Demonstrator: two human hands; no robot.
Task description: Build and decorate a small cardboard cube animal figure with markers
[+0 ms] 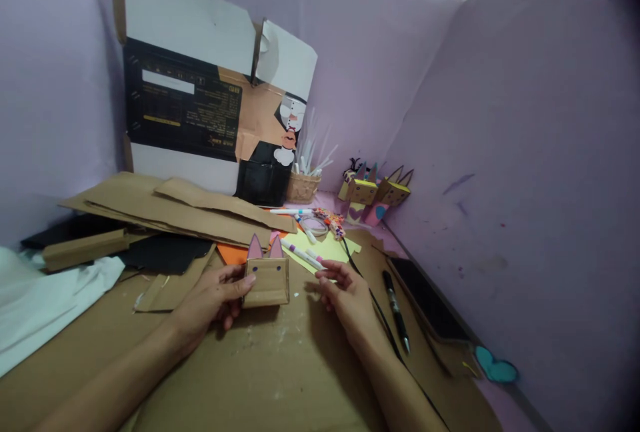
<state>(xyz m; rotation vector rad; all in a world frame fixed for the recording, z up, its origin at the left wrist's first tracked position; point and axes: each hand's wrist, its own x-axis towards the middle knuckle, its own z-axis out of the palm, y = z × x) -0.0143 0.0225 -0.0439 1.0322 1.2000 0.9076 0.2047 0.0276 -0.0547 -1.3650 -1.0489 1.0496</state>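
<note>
Box head of cardboard, judged part-finished with pink ears and dark eyes in place but no further features visible, pinched in left hand above tabletop, well in from its right edge, near half-curled right hand beside marker, contact there impossible to tell

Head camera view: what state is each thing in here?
Small cardboard head: held, ears up, eyes marked
Left hand: gripping its side
Right hand: fingers bent near a marker; contact unclear
Black pen: lying flat
Large printed box: unfolded, propped up
Basket: upright, holding white sticks
Cardboard pieces: stacked
White cloth: rumpled
Eared figures: standing
</note>
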